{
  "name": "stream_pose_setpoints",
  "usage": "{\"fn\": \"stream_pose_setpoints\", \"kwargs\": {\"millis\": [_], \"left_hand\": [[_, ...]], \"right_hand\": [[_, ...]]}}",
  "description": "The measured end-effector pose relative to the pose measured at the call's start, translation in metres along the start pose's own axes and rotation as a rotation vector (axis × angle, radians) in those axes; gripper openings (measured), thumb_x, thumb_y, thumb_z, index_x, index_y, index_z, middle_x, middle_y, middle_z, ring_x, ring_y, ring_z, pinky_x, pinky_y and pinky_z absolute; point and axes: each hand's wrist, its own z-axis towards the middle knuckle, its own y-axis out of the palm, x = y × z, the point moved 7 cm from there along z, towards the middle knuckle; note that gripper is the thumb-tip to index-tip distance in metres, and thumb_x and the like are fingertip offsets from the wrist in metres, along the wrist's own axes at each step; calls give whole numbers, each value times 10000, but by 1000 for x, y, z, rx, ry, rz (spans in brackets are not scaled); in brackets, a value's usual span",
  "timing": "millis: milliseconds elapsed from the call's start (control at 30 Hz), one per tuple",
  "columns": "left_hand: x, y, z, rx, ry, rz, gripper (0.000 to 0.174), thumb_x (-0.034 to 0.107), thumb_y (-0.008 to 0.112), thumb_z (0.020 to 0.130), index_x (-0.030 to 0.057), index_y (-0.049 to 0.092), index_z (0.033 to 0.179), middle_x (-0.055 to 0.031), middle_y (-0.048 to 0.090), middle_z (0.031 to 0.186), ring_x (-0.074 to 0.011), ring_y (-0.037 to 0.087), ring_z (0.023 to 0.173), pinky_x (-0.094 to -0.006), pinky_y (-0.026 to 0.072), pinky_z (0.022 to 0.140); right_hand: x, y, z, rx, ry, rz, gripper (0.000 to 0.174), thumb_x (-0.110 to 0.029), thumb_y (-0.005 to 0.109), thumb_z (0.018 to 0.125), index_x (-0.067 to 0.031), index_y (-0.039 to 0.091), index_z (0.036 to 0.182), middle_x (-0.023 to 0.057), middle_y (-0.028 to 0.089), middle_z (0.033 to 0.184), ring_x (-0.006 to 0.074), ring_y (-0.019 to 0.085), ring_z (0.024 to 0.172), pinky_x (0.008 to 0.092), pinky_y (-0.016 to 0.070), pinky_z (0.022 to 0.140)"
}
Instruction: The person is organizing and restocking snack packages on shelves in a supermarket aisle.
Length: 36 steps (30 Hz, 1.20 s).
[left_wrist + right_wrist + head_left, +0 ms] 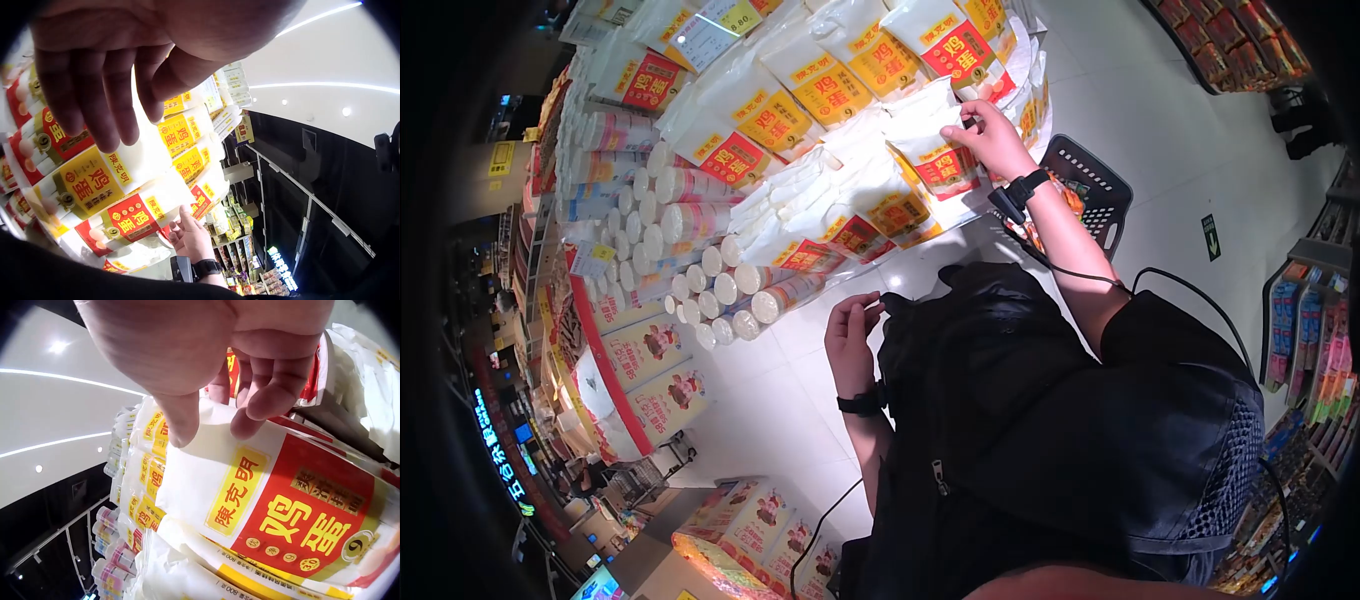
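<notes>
White bags with red or yellow egg-noodle labels are stacked on a display. My right hand (995,140) is at the top edge of one red-labelled noodle bag (948,172), at the front of the stack. In the right wrist view, its thumb (181,422) lies on the bag's white top and the fingers curl over the edge, pinching it. The label of this noodle bag (312,512) faces the camera. My left hand (852,335) hangs in front of my body with loosely bent fingers, holding nothing. In the left wrist view, the left hand (119,69) overlaps the stacked bags.
A dark shopping basket (1112,190) with packets in it stands on the floor beside the display, below my right forearm. Round noodle packs (725,290) are piled to the left. Printed cartons (750,530) stand lower left. Hanging goods (1305,320) line the right side.
</notes>
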Motion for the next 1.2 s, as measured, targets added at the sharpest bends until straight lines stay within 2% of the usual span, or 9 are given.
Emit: {"fn": "stream_pose_setpoints", "kwargs": {"millis": [167, 267, 300, 600, 700, 900, 1000, 1100, 1200], "left_hand": [[-8, -5, -5, 24, -32, -36, 227, 173, 557, 1176, 28, 696, 1281, -145, 776, 1309, -223, 775, 1134, -352, 597, 1029], [-5, -7, -8, 47, -25, -43, 223, 172, 560, 1175, 30, 697, 1279, -149, 774, 1311, -229, 777, 1134, -356, 606, 1028], [-4, -8, -9, 53, -20, -45, 224, 173, 559, 1175, 30, 698, 1278, -149, 774, 1311, -230, 777, 1134, -357, 606, 1028], [-8, -3, -6, 40, -24, -75, 226, 172, 554, 1178, 28, 694, 1280, -137, 785, 1295, -213, 773, 1138, -340, 582, 1028], [-8, -2, -5, 45, -17, -75, 222, 170, 558, 1176, 29, 697, 1275, -152, 778, 1305, -230, 776, 1135, -356, 604, 1034], [-5, 0, -5, 40, -13, -59, 222, 168, 554, 1177, 28, 692, 1281, -158, 778, 1307, -233, 775, 1139, -356, 604, 1035], [-6, 1, -3, 31, -6, -60, 223, 167, 552, 1177, 27, 689, 1283, -160, 778, 1307, -234, 775, 1141, -357, 604, 1037], [-7, 1, -2, 28, -4, -53, 224, 164, 551, 1176, 24, 688, 1286, -162, 779, 1307, -234, 776, 1140, -357, 606, 1033], [-8, 1, -2, 38, -6, -48, 223, 156, 553, 1174, 21, 687, 1289, -165, 779, 1306, -236, 779, 1136, -356, 609, 1026]], "right_hand": [[4, -5, 9, -133, 43, 64, 376, -291, 903, 973, -22, 702, 1142, -64, 625, 857, 33, 565, 734, 222, 486, 690], [14, -1, 17, -200, 103, 215, 338, -291, 887, 992, -35, 712, 1125, -87, 606, 778, 24, 561, 686, 219, 464, 654], [15, -2, 20, -192, 114, 217, 332, -284, 896, 984, -37, 730, 1131, -75, 625, 706, 15, 596, 663, 221, 439, 615], [19, 4, 22, -232, 250, 358, 275, -259, 872, 1005, -34, 776, 1131, -86, 613, 721, 19, 529, 633, 219, 420, 591], [19, 4, 21, -171, 236, 382, 245, -239, 871, 1004, -28, 784, 1093, -88, 605, 726, 22, 504, 630, 219, 397, 581], [9, -8, 24, -147, 142, 282, 233, -238, 859, 1015, -19, 788, 1045, -71, 633, 775, 40, 569, 712, 239, 467, 658], [12, -8, 34, -208, -9, 219, 170, -212, 816, 1048, -43, 802, 1057, -58, 659, 886, 37, 589, 786, 224, 474, 691], [13, -10, 36, -215, 40, 298, 234, -229, 831, 1036, 0, 802, 1076, -29, 687, 867, 58, 627, 783, 247, 510, 719], [6, -12, 33, -172, 62, 314, 227, -224, 813, 1050, -8, 814, 1116, -13, 702, 889, 62, 637, 797, 251, 517, 728]]}}
